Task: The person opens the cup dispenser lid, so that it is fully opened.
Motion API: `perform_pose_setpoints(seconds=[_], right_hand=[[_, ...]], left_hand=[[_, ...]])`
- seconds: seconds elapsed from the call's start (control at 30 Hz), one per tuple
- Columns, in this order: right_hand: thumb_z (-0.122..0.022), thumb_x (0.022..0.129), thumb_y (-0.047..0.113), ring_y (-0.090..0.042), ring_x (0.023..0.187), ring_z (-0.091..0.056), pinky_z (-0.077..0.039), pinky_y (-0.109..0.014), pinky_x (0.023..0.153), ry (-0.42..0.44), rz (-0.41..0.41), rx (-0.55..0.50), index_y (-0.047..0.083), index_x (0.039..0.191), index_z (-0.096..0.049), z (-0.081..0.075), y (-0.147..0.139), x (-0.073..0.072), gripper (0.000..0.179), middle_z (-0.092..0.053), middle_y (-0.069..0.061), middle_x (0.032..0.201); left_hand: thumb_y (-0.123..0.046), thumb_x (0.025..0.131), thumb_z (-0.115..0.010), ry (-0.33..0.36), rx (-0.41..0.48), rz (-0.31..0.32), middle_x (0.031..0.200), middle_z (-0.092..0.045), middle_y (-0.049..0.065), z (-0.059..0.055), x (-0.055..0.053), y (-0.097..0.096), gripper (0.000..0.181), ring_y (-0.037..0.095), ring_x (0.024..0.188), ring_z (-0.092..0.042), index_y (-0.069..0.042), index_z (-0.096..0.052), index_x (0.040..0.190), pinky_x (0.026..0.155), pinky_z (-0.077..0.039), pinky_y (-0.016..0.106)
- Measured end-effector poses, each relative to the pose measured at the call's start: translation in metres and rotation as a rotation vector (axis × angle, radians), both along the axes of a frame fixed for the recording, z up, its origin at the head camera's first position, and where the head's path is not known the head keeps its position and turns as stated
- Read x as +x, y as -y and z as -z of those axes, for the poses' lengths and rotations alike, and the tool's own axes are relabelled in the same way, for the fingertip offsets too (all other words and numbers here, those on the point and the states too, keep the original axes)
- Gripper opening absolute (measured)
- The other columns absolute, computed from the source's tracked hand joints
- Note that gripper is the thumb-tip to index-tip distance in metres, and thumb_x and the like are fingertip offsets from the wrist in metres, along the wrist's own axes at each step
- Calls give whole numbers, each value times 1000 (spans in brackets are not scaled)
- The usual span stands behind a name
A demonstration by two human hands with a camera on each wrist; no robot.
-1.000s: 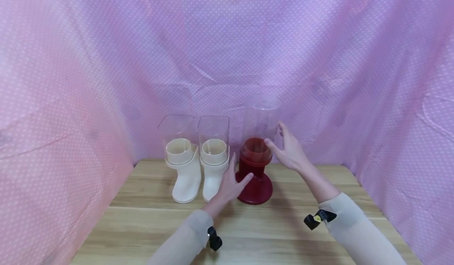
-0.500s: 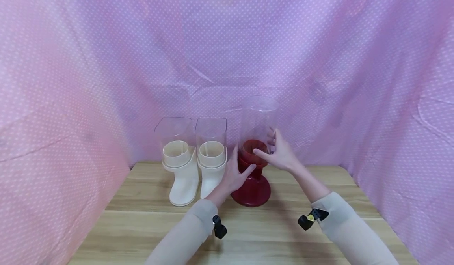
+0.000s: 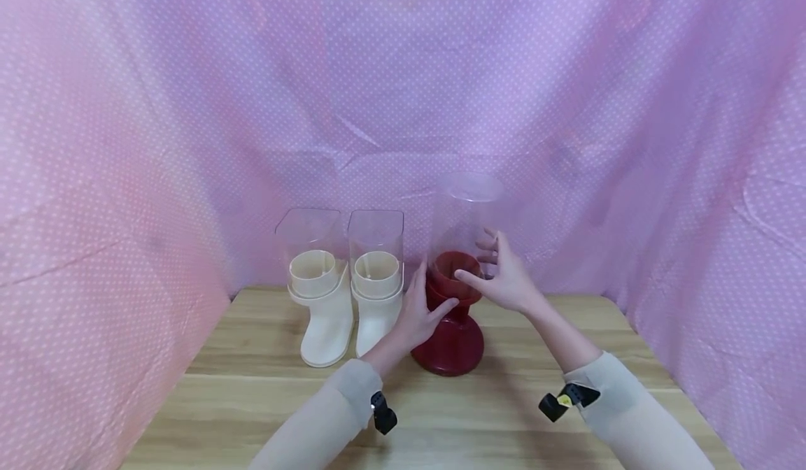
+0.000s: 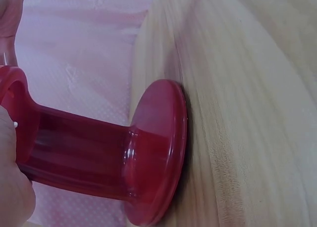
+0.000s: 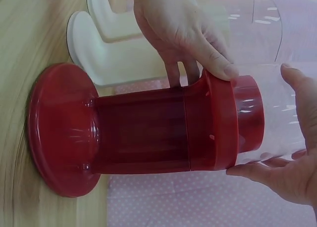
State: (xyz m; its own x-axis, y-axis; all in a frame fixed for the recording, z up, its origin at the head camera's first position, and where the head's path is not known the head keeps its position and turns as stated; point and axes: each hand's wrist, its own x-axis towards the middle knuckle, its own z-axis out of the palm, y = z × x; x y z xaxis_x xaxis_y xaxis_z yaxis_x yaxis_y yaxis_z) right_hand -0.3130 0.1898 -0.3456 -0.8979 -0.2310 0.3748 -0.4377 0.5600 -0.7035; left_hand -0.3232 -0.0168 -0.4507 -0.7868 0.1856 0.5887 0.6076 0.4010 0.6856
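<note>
A red pedestal stand point(image 3: 450, 340) sits on the wooden table point(image 3: 264, 393), with a clear plastic cylinder point(image 3: 464, 208) seated in its red collar point(image 5: 222, 123). My left hand point(image 3: 428, 301) grips the stand's neck from the left, thumb on the collar point(image 5: 218, 64). My right hand point(image 3: 485, 267) holds the lower part of the cylinder from the right, thumb near the collar and fingers point(image 5: 297, 83) spread around the clear wall. The cylinder leans slightly to the right. In the left wrist view the stand's round foot point(image 4: 158, 148) rests flat on the wood.
Two cream boot-shaped dispensers point(image 3: 327, 309) point(image 3: 376, 302) with clear square tops stand side by side just left of the red stand. Pink dotted cloth point(image 3: 126, 141) walls the table on the left, back and right. Bare wood lies in front of my arms.
My left hand went from the stand's lower neck up to grip it under the collar. My right hand closed in on the cylinder, whose top now leans a little to the right.
</note>
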Motion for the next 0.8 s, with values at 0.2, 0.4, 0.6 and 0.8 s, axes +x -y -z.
perform_pose_setpoints(seconds=[0.2,0.4,0.6,0.8], right_hand=[[-87,89,38,-43,129,-67,-61,-58,99,-47,16,24,6,162,-26,-5,-4,20,101,-58,-21,151],[-88,88,33,-43,127,-68,-64,-54,96,-69,6,29,4,159,-27,-11,-5,41,98,-59,-20,149],[-90,87,33,-41,123,-70,-65,-53,92,-97,17,52,4,156,-29,-14,-5,56,97,-60,-18,145],[-93,83,35,-35,113,-74,-66,-43,82,-142,24,91,4,151,-33,-16,-6,73,95,-63,-16,139]], left_hand=[[-25,94,-84,-34,23,51,165,-43,22,-8,18,2,100,36,152,-46,-3,-21,168,123,-43,54],[-25,91,-86,-24,23,84,164,-46,19,-17,38,7,103,34,151,-48,-3,-21,168,120,-47,50],[-21,90,-87,-34,29,119,164,-47,19,-22,55,11,104,33,149,-51,-1,-22,168,118,-50,48],[-20,90,-88,-9,63,180,165,-47,18,-21,69,13,104,35,147,-53,-3,-22,168,114,-53,51]])
